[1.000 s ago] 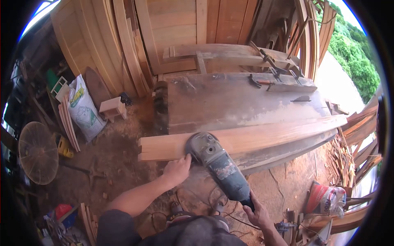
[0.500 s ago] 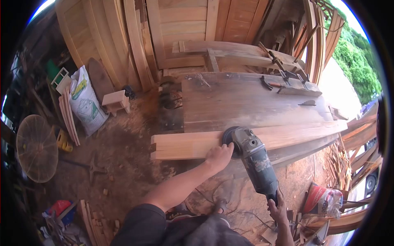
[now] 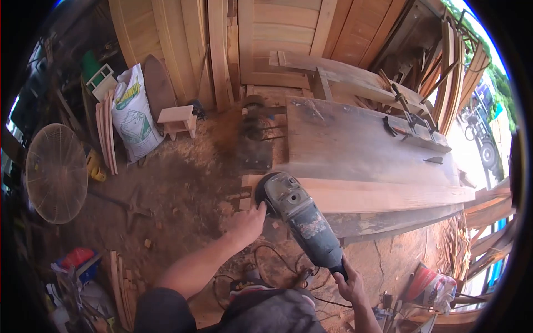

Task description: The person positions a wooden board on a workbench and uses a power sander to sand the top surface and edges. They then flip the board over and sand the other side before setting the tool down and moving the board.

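Note:
A large angle grinder [image 3: 313,227] with a dark round head is held in both hands over the left end of a long pale wooden board [image 3: 366,193]. My right hand [image 3: 351,282] is wrapped round its rear handle. Beside the round head, my left hand [image 3: 250,222] is closed on the tool's front; the exact part it grips is hidden. The grinder's head covers part of the board near its notched left end, and its working face is out of sight. The board lies along the near edge of a dusty workbench [image 3: 344,139].
A clamp [image 3: 408,114] and a dark curved tool [image 3: 390,126] are at the bench's far right. On the left are a standing fan [image 3: 57,173], a white sack [image 3: 135,116] and a small wooden stool [image 3: 177,117]. A power cord [image 3: 272,250] trails over the sawdust-covered floor near my feet.
Both hands have carried the grinder leftward along the board, from its middle-left part to its left end. The view has also shifted.

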The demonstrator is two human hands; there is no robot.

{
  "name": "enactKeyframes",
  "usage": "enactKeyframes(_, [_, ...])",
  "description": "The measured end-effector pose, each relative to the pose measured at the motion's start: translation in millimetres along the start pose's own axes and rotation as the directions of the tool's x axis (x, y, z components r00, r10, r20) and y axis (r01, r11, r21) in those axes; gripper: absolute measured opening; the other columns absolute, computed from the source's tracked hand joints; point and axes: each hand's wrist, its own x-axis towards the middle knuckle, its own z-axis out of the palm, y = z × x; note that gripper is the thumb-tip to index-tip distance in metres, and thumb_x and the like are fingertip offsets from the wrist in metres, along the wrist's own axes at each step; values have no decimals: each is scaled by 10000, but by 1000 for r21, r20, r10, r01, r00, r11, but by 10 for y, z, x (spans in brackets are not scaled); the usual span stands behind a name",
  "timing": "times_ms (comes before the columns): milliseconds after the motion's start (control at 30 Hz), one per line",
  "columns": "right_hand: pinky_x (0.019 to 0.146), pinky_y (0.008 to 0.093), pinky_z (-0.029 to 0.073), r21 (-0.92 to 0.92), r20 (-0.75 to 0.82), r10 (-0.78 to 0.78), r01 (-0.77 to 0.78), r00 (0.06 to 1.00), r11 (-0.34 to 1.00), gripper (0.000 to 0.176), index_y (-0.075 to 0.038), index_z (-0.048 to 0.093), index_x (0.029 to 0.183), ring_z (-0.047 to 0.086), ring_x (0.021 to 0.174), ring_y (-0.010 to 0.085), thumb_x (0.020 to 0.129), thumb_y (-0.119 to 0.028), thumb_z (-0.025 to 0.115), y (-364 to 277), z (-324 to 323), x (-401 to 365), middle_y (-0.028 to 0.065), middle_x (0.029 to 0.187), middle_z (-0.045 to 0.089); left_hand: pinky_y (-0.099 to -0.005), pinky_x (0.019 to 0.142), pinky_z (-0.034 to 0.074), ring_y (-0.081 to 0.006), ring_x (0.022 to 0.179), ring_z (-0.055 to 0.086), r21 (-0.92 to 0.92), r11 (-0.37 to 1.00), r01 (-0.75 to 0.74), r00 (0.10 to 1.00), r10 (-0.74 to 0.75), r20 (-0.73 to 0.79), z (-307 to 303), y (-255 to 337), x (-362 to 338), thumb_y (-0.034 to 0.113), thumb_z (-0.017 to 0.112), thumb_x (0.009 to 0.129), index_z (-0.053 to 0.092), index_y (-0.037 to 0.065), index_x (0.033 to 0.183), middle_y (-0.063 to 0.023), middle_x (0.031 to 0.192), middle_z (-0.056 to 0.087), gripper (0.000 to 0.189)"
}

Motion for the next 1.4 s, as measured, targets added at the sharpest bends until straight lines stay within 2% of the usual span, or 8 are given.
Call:
enactKeyframes(100, [832, 388, 579, 101, -71, 27, -20, 997, 995, 691, 14, 438, 1590, 733, 851, 249, 951, -164, 632, 216, 56, -147, 233, 974, 751, -463, 662, 647, -365, 818, 779, -51, 996, -71, 997, 69, -42, 70, 140, 52, 112, 594, 959, 558, -41, 1301, -206, 961, 730, 376])
enactKeyframes(233, [866, 393, 577, 103, -13, 182, -179, 983, 978, 694, 22, 436, 1587, 747, 909, 277, 949, -172, 629, 55, 62, -192, 249, 1040, 751, -470, 660, 639, -366, 786, 776, -80, 993, -83, 995, 78, -63, 118, 69, 37, 96, 591, 935, 562, -56, 1375, -215, 953, 748, 465])
enactKeyframes(367, [885, 406, 568, -14, -3, 76, -76, 997, 997, 716, 17, 438, 1586, 762, 930, 338, 944, -219, 653, 2, 298, 24, 241, 983, 759, -439, 606, 641, -339, 741, 777, -48, 998, -42, 991, 36, -125, 83, -307, -110, 117, 628, 951, 567, 3, 1152, -164, 843, 727, 240])
enactKeyframes(667, [716, 350, 570, 162, -72, 129, -116, 989, 980, 750, 16, 417, 1604, 680, 729, 172, 965, -306, 641, 257, 100, -252, 124, 859, 711, -438, 633, 641, -349, 789, 778, -102, 986, -130, 990, 125, -62, 100, 131, 91, 94, 628, 927, 540, -41, 1322, -180, 961, 716, 426])
enactKeyframes(800, [650, 340, 549, 81, -68, 62, -56, 996, 995, 876, 80, 433, 1562, 662, 718, 165, 977, -542, 630, 119, 188, -134, 105, 860, 685, -403, 612, 645, -326, 773, 785, -70, 993, -94, 988, 84, -131, 110, -34, 32, 112, 616, 948, 571, -17, 1226, -163, 900, 728, 310])
enactKeyframes(967, [945, 405, 550, 6, 25, 107, -107, 994, 994, 702, -71, 449, 1606, 740, 1122, 416, 970, -259, 680, -118, 266, -6, 295, 1189, 730, -459, 653, 648, -358, 794, 784, -43, 999, -28, 997, 25, -71, 45, -271, -101, 98, 569, 964, 579, -16, 1201, -188, 926, 750, 264])
enactKeyframes(1267, [1059, 389, 503, 172, -107, 202, -182, 973, 968, 671, 62, 458, 1554, 685, 1262, 343, 959, -189, 643, 547, -322, -420, 304, 1303, 694, -481, 686, 644, -374, 817, 776, -47, 987, -155, 985, 158, 63, 171, 815, 463, 116, 584, 941, 554, -51, 1362, -192, 983, 730, 454])
enactKeyframes(1400, [784, 367, 571, 188, -180, 293, -259, 939, 947, 719, 42, 482, 1548, 722, 845, 224, 958, -332, 652, 915, -750, -596, 198, 1005, 735, -406, 605, 645, -314, 757, 788, -44, 952, -303, 952, 301, -52, 416, 1526, 878, 110, 593, 965, 573, 4, 1147, -156, 917, 734, 212])
